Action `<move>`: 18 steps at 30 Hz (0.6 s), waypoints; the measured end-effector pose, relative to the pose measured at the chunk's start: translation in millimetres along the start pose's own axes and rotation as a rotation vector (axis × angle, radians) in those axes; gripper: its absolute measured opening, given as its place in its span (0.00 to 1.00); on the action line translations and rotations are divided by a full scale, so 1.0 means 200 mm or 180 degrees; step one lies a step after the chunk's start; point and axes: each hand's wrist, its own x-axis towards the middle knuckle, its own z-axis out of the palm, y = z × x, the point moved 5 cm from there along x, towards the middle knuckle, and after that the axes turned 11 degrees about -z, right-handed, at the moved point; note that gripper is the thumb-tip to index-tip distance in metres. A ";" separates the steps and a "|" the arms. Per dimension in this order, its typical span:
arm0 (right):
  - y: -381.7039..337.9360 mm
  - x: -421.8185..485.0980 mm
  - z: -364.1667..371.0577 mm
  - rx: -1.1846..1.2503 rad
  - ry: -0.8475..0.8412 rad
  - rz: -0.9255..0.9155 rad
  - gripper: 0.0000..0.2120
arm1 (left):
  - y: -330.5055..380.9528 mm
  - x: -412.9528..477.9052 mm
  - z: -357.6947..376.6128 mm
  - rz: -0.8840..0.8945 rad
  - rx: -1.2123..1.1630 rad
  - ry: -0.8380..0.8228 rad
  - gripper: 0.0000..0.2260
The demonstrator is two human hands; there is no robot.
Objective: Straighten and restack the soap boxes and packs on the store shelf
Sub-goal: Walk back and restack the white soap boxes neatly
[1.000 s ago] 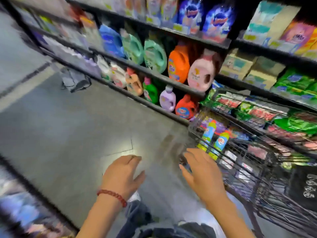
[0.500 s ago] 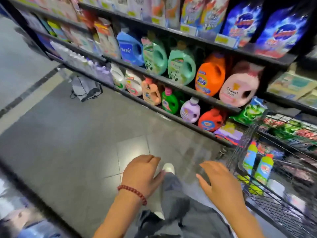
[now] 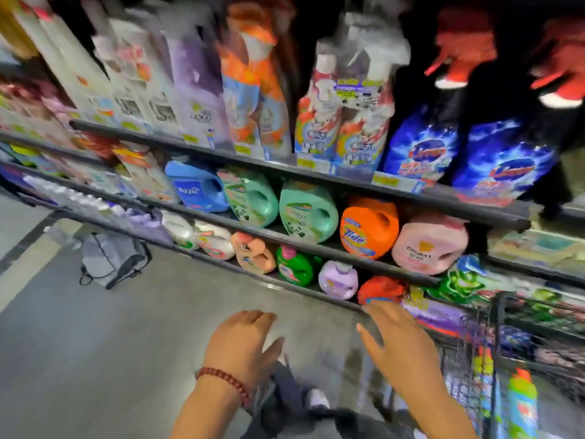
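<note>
- Pale cardboard soap boxes [image 3: 538, 245], blurred, sit on the dark metal store shelf [image 3: 459, 201] at the far right.
- Right hand [image 3: 399, 346] hangs with fingers [image 3: 384, 313] straight and spread, gripping nothing; the boxes lie at two o'clock from them, well apart.
- Green glossy packs [image 3: 459, 283] lie nearer, also at two o'clock, untouched.
- Left hand [image 3: 243, 346], with a red bead bracelet [image 3: 221, 380], is relaxed and empty at nine o'clock of the right.
- Orange plastic detergent jug [image 3: 368, 228] stands at twelve o'clock; the black wire cart [image 3: 474, 359] at three.
</note>
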 end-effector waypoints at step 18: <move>0.13 1.35 -1.63 -0.0879 0.2880 -0.0427 0.13 | 0.75 1.18 -1.75 0.2658 -0.1114 0.3144 0.13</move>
